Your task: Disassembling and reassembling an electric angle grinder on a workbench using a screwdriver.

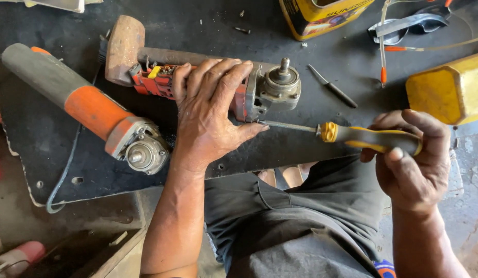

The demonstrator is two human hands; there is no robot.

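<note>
Presently my left hand (210,110) clamps the opened angle grinder (218,85) mid-worktop; my right hand (411,162) grips a yellow-handled screwdriver (352,136), its tip at the gearhead near the front edge. Judged step: working a housing screw, which calls for steady, aligned turning.

Bright, hard daylight, apparently from the upper right of the frame. Strong glare on the yellow container (450,90) at the right edge and on the yellow can (321,15) at top centre. Soft, short shadows under the left hand (210,116) on the dark table (43,139). Sharp focus across the centre. Dimmer lower left corner, slightly soft. Mild wide-angle stretching toward the edges.
</note>
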